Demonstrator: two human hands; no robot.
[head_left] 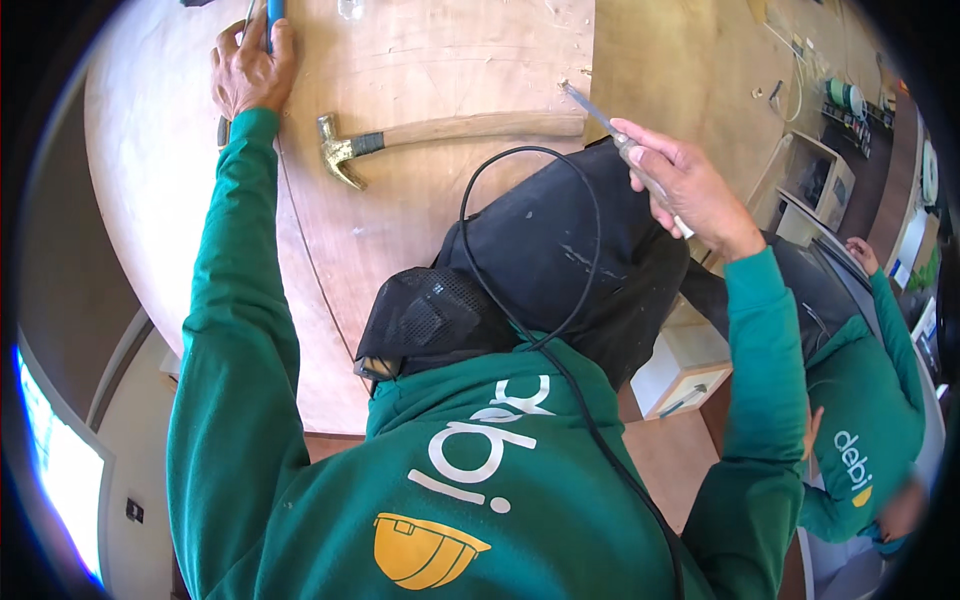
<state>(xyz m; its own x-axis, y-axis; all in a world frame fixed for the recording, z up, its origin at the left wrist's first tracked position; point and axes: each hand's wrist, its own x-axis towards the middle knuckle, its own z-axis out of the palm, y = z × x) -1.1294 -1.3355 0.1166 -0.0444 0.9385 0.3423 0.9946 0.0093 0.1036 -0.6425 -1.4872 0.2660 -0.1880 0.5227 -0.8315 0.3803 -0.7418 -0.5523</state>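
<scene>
The broad wooden board (400,230) is spreading beneath both hands; the claw hammer (450,128) is lying across it between them, its head pointing left; the slim metal-bladed tool (593,110) is slanting up-left from the right hand (690,185), whose fingers are wrapping round the handle, and its tip is meeting or just clearing the board near the straight right edge; the left hand (253,75) is reaching palm-down toward the far side, with a blue bar (275,15) lying between thumb and forefinger, but the view's rim is cutting this off, so I cannot tell whether it is gripping; small chipped marks (588,72) are showing beside the tip; careful work is probably calling for a steady wrist, a well-seated tip and free fingers avoiding the blade's line.
</scene>
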